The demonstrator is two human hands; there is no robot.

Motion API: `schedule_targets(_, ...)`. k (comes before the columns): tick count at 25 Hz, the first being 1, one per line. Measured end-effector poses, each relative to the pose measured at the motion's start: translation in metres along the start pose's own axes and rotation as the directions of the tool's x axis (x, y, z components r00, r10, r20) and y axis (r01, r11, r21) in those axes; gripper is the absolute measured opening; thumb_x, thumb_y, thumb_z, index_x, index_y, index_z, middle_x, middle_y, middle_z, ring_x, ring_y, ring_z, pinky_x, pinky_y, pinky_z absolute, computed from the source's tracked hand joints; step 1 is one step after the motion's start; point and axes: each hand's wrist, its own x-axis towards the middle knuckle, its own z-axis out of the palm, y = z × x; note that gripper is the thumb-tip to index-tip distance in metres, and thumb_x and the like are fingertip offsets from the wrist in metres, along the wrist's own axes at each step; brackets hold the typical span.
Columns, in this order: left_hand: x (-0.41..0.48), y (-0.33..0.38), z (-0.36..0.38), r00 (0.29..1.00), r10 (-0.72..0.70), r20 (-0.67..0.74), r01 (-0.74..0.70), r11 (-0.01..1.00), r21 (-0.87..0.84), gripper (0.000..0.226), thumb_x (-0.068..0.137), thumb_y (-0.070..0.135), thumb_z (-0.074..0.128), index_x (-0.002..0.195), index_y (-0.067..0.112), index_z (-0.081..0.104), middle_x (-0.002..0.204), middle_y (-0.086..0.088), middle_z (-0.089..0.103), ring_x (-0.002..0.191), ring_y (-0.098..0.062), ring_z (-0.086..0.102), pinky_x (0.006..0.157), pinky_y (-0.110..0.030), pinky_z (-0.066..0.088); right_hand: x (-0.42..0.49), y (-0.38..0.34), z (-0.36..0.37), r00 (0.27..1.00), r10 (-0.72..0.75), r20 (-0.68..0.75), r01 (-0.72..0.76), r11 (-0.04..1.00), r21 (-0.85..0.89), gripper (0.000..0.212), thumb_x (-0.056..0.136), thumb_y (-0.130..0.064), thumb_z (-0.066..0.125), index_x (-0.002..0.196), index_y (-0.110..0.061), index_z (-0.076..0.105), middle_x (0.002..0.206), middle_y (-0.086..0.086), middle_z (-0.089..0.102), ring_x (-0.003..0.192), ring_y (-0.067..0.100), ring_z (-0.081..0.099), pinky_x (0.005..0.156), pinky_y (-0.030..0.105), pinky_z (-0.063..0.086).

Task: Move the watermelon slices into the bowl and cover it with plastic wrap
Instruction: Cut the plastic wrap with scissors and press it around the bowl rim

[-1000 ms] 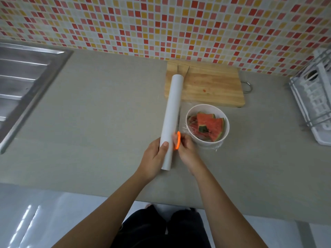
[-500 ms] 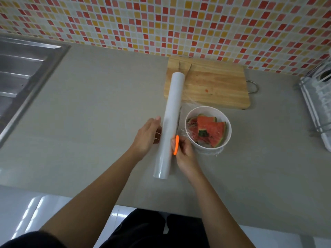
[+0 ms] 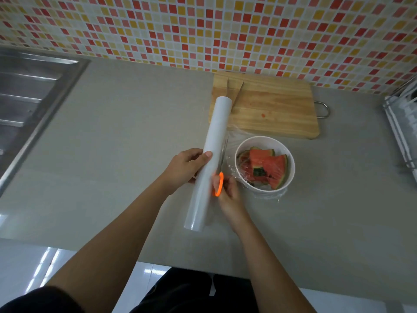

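A white bowl (image 3: 291, 175) on the grey counter holds several red watermelon slices (image 3: 268, 166), with clear plastic wrap (image 3: 232, 163) stretched over it toward a long white wrap roll (image 3: 209, 163) to its left. My left hand (image 3: 185, 168) grips the roll at its middle, thumb on top. My right hand (image 3: 228, 193) holds orange-handled scissors (image 3: 220, 179) between roll and bowl, blades pointing away along the film.
A wooden cutting board (image 3: 270, 109) lies behind the bowl against the tiled wall. A steel sink (image 3: 27, 105) is at the far left, a white dish rack (image 3: 404, 123) at the far right. The counter's front edge runs below my forearms.
My left hand let go of the roll's near end, drew back, then took hold of the roll higher up at its middle. The right hand with the scissors stays beside the bowl.
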Motion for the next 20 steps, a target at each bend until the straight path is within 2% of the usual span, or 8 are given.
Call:
schedule_targets(2, 0.001, 0.001, -0.003, 1.0, 0.01, -0.012, -0.01, 1.0, 0.003, 0.029, 0.09, 0.047, 0.056, 0.099, 0.023, 0.068, 0.087, 0.0, 0.066, 0.069, -0.01, 0.064, 0.064, -0.031, 0.059, 0.0, 0.002, 0.003, 0.999, 0.031, -0.021, -0.031, 0.999, 0.008, 0.015, 0.091, -0.035, 0.053, 0.088, -0.021, 0.052, 0.078, -0.013, 0.058, 0.069, -0.011, 0.056, 0.065, 0.003, 0.042)
schedule_targets(5, 0.007, -0.001, -0.022, 1.0, -0.007, -0.017, 0.007, 1.0, 0.0, 0.031, 0.091, 0.047, 0.054, 0.1, 0.021, 0.068, 0.088, -0.002, 0.065, 0.074, -0.016, 0.062, 0.069, -0.036, 0.06, -0.002, 0.011, 0.025, 0.996, 0.061, -0.061, -0.062, 0.998, -0.013, 0.021, 0.093, -0.032, 0.05, 0.081, -0.015, 0.047, 0.07, -0.009, 0.053, 0.058, -0.013, 0.052, 0.058, 0.001, 0.039)
schedule_targets(8, 0.008, 0.0, -0.024, 1.0, -0.014, -0.015, 0.014, 1.0, 0.006, 0.032, 0.09, 0.048, 0.055, 0.1, 0.021, 0.068, 0.089, -0.004, 0.065, 0.073, -0.015, 0.062, 0.069, -0.035, 0.06, -0.007, 0.013, 0.03, 0.991, 0.122, -0.057, -0.12, 0.992, 0.035, 0.022, 0.092, -0.031, 0.051, 0.078, -0.015, 0.046, 0.07, -0.012, 0.055, 0.058, -0.016, 0.054, 0.056, 0.001, 0.039)
schedule_targets(10, 0.007, 0.001, -0.023, 1.0, -0.01, -0.012, 0.01, 1.0, 0.018, 0.032, 0.09, 0.048, 0.055, 0.099, 0.021, 0.068, 0.088, -0.002, 0.065, 0.071, -0.012, 0.062, 0.064, -0.03, 0.059, 0.0, 0.007, 0.028, 0.991, 0.133, -0.032, -0.132, 0.991, 0.032, 0.025, 0.091, -0.037, 0.052, 0.085, -0.013, 0.05, 0.076, -0.012, 0.059, 0.068, -0.013, 0.058, 0.063, 0.005, 0.043)
schedule_targets(12, 0.006, 0.001, -0.022, 1.0, -0.006, -0.001, 0.007, 0.999, 0.032, 0.032, 0.09, 0.048, 0.054, 0.099, 0.021, 0.068, 0.086, 0.001, 0.065, 0.067, -0.007, 0.063, 0.06, -0.027, 0.056, 0.01, -0.002, 0.027, 0.988, 0.152, -0.021, -0.151, 0.988, 0.011, 0.035, 0.088, -0.047, 0.051, 0.098, -0.013, 0.054, 0.089, -0.009, 0.064, 0.088, -0.002, 0.062, 0.078, 0.016, 0.048)
schedule_targets(14, 0.004, 0.003, -0.021, 1.0, -0.005, 0.009, 0.005, 0.999, 0.039, 0.032, 0.09, 0.049, 0.054, 0.099, 0.021, 0.068, 0.086, 0.002, 0.066, 0.068, -0.006, 0.064, 0.062, -0.027, 0.057, 0.019, -0.005, 0.023, 0.989, 0.143, -0.035, -0.144, 0.989, -0.029, 0.039, 0.085, -0.055, 0.051, 0.099, -0.019, 0.055, 0.095, -0.01, 0.064, 0.094, 0.003, 0.062, 0.083, 0.024, 0.047)
schedule_targets(18, 0.003, 0.004, -0.026, 1.0, -0.013, 0.017, 0.012, 0.999, 0.046, 0.034, 0.091, 0.047, 0.053, 0.103, 0.019, 0.067, 0.099, -0.01, 0.068, 0.086, -0.027, 0.068, 0.075, -0.044, 0.059, 0.025, -0.006, 0.02, 0.996, 0.079, -0.051, -0.083, 0.995, -0.063, 0.039, 0.079, -0.064, 0.053, 0.09, -0.026, 0.054, 0.083, -0.018, 0.063, 0.078, -0.012, 0.06, 0.067, 0.011, 0.045)
schedule_targets(20, 0.003, 0.004, -0.03, 1.0, -0.011, 0.023, 0.01, 0.998, 0.06, 0.033, 0.092, 0.046, 0.053, 0.105, 0.019, 0.067, 0.104, -0.013, 0.068, 0.093, -0.031, 0.067, 0.079, -0.049, 0.058, 0.029, -0.008, 0.023, 0.996, 0.064, -0.063, -0.068, 0.996, -0.062, 0.041, 0.077, -0.066, 0.052, 0.088, -0.026, 0.053, 0.079, -0.02, 0.065, 0.076, -0.013, 0.06, 0.067, 0.014, 0.044)
